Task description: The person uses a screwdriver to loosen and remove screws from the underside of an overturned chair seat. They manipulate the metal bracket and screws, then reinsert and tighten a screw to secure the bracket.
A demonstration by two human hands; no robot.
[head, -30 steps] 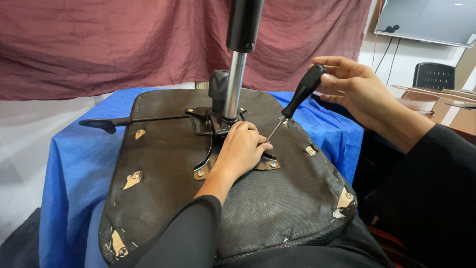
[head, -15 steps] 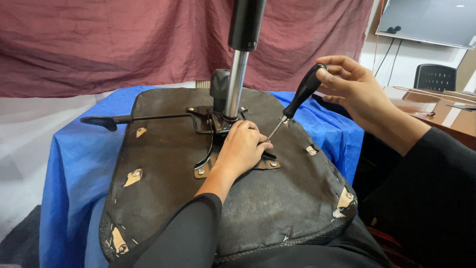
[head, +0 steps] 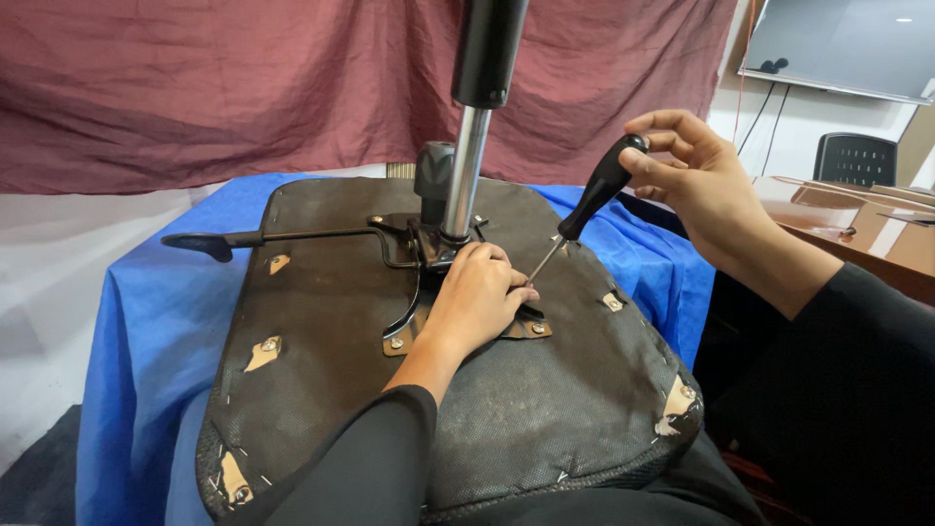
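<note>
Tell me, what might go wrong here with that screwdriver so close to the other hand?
The screwdriver slants down with its tip right beside the fingers of the left hand, which rests on the metal plate. If the tip slips, it could jab those fingers. The right hand grips only the handle's top end, so its hold on the slanted tool may be weak. The upturned chair seat lies on a draped blue cloth and might shift.

Black-handled screwdriver (head: 587, 211) slants down to the metal plate (head: 458, 326) on an upturned black chair seat (head: 321, 292)
</note>
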